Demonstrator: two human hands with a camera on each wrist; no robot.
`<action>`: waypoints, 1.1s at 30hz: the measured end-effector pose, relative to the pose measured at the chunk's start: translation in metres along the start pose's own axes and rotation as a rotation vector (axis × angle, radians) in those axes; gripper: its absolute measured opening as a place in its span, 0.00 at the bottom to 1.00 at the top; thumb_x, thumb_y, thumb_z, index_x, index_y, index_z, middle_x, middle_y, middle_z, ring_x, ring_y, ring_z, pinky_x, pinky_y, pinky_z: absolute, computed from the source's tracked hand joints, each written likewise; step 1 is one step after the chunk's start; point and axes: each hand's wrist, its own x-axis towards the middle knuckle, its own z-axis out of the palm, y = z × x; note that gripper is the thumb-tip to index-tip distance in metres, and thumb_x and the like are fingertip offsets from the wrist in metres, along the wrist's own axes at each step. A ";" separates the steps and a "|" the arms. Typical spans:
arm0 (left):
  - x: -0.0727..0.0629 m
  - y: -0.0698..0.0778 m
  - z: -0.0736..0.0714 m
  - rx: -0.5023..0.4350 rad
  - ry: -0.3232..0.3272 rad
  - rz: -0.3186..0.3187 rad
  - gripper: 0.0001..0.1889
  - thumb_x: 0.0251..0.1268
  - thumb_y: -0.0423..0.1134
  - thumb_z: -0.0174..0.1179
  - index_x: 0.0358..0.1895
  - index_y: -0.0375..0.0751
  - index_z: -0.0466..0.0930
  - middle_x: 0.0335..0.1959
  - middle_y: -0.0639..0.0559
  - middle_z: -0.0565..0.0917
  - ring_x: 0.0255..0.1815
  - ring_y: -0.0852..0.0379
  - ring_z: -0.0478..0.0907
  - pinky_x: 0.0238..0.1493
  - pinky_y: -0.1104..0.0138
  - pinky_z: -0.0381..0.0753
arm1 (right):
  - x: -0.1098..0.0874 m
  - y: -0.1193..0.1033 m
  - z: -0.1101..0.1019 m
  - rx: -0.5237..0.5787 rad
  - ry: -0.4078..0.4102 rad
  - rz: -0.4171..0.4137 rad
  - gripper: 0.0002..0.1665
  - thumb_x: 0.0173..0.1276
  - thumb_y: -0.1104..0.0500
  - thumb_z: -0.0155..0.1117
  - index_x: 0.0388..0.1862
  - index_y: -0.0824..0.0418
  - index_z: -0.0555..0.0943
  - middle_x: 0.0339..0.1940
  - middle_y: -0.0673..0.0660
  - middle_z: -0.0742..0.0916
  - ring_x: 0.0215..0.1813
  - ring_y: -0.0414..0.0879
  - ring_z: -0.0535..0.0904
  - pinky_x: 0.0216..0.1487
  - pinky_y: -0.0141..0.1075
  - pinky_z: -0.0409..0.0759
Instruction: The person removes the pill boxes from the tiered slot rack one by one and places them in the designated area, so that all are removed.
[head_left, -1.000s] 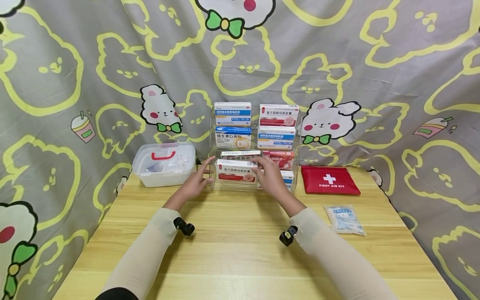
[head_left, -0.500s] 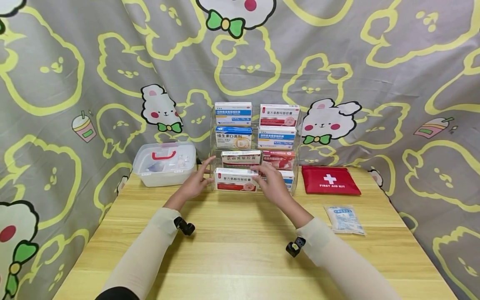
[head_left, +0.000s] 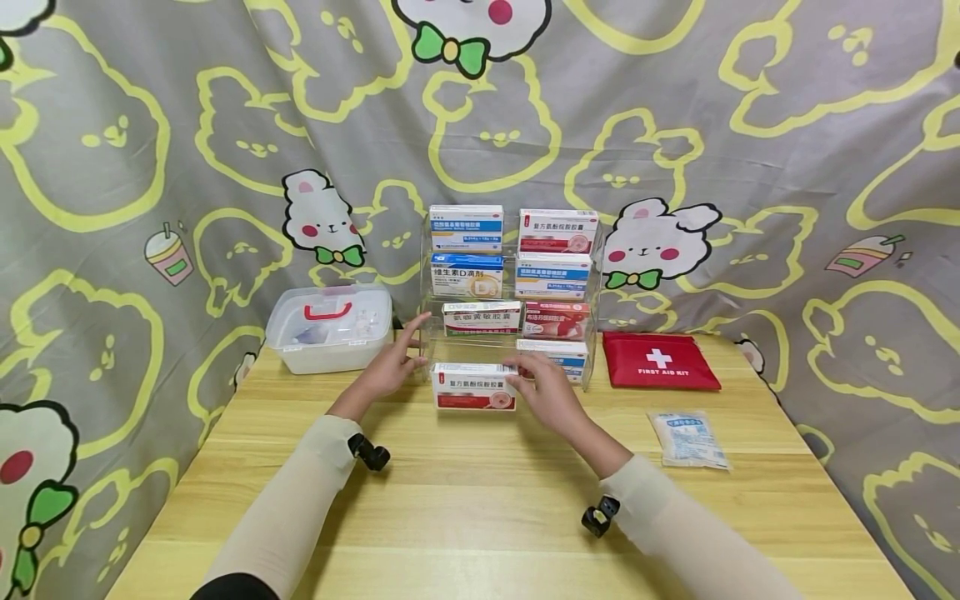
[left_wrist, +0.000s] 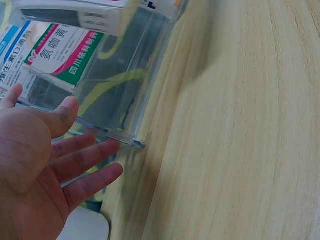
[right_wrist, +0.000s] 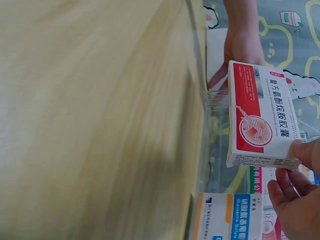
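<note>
My right hand pinches the right end of a red-and-white medicine box, thumb on one side and fingers on the other. The box is held in front of the clear display rack, at its bottom left. Beside the rack's left side is my left hand, its fingers spread and fairly straight. In the left wrist view those fingertips lie right at the rack's side edge, with nothing in the palm. Behind the held box, the rack's lower left slot shows bare clear plastic.
The rack's other slots hold medicine boxes, among them a vitamin D box and a blue-and-white box at lower right. Left stands a lidded clear bin with a red handle. Right lie a red first aid pouch and a plastic packet.
The medicine box has come down and forward out of the rack's lower left slot in my right hand. My left hand has stayed at the rack's side.
</note>
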 end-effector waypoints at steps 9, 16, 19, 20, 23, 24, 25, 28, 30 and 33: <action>0.000 0.000 0.000 0.005 -0.001 -0.012 0.48 0.76 0.32 0.60 0.82 0.77 0.41 0.65 0.29 0.78 0.65 0.35 0.78 0.37 0.59 0.82 | -0.010 0.011 0.010 -0.009 -0.001 0.006 0.15 0.74 0.62 0.67 0.57 0.59 0.86 0.53 0.57 0.87 0.50 0.49 0.82 0.52 0.47 0.83; 0.000 0.001 -0.001 0.003 -0.005 -0.020 0.48 0.76 0.32 0.59 0.82 0.78 0.40 0.66 0.29 0.77 0.65 0.35 0.78 0.37 0.59 0.82 | -0.014 0.015 0.016 0.001 -0.008 -0.015 0.14 0.71 0.64 0.70 0.55 0.59 0.87 0.53 0.56 0.88 0.47 0.47 0.82 0.48 0.42 0.83; 0.000 0.001 -0.001 0.003 -0.006 -0.024 0.48 0.76 0.32 0.59 0.82 0.79 0.40 0.66 0.29 0.77 0.65 0.34 0.78 0.38 0.58 0.82 | -0.016 0.016 0.018 0.001 -0.010 -0.019 0.15 0.70 0.65 0.70 0.55 0.60 0.87 0.52 0.56 0.88 0.46 0.47 0.81 0.47 0.42 0.81; 0.000 0.001 -0.002 0.003 -0.007 -0.023 0.48 0.76 0.32 0.59 0.82 0.79 0.40 0.66 0.28 0.77 0.65 0.34 0.78 0.38 0.58 0.83 | -0.016 0.016 0.019 0.002 -0.012 -0.018 0.15 0.70 0.65 0.70 0.55 0.60 0.87 0.51 0.56 0.88 0.45 0.47 0.80 0.47 0.42 0.81; -0.001 0.001 -0.002 0.003 -0.006 -0.021 0.48 0.76 0.32 0.59 0.82 0.78 0.40 0.66 0.28 0.77 0.64 0.34 0.78 0.37 0.59 0.83 | -0.017 0.018 0.022 0.000 -0.014 -0.010 0.14 0.70 0.66 0.70 0.53 0.60 0.88 0.50 0.56 0.88 0.45 0.47 0.81 0.47 0.42 0.82; -0.001 0.001 -0.002 0.003 -0.007 -0.019 0.48 0.76 0.33 0.59 0.82 0.78 0.40 0.66 0.28 0.77 0.64 0.34 0.79 0.36 0.59 0.83 | -0.017 0.019 0.022 -0.004 -0.015 -0.007 0.14 0.70 0.66 0.70 0.53 0.59 0.88 0.50 0.55 0.89 0.44 0.46 0.81 0.47 0.42 0.82; -0.001 0.001 -0.002 0.002 -0.007 -0.017 0.48 0.76 0.33 0.59 0.82 0.78 0.40 0.66 0.28 0.77 0.64 0.34 0.78 0.36 0.59 0.83 | -0.017 0.020 0.023 -0.006 -0.017 -0.004 0.13 0.71 0.65 0.70 0.53 0.59 0.88 0.50 0.55 0.89 0.45 0.46 0.81 0.47 0.42 0.82; -0.001 0.000 -0.002 0.003 -0.004 -0.016 0.48 0.76 0.32 0.59 0.82 0.78 0.40 0.66 0.28 0.77 0.64 0.34 0.78 0.37 0.58 0.83 | -0.018 0.023 0.025 -0.010 -0.019 -0.003 0.13 0.71 0.65 0.69 0.53 0.57 0.88 0.52 0.55 0.89 0.46 0.46 0.81 0.49 0.43 0.82; 0.000 0.000 -0.001 0.006 -0.003 -0.017 0.48 0.76 0.32 0.59 0.82 0.78 0.40 0.65 0.28 0.78 0.65 0.34 0.78 0.38 0.57 0.84 | -0.019 0.025 0.026 -0.008 -0.022 0.001 0.12 0.72 0.65 0.68 0.53 0.56 0.88 0.53 0.55 0.89 0.48 0.47 0.82 0.51 0.44 0.82; 0.000 0.000 -0.001 0.007 0.000 -0.016 0.48 0.76 0.32 0.60 0.82 0.78 0.41 0.65 0.29 0.78 0.65 0.35 0.78 0.39 0.57 0.83 | -0.019 0.028 0.027 0.003 -0.022 -0.003 0.12 0.73 0.65 0.67 0.53 0.55 0.88 0.55 0.55 0.89 0.53 0.49 0.83 0.54 0.46 0.82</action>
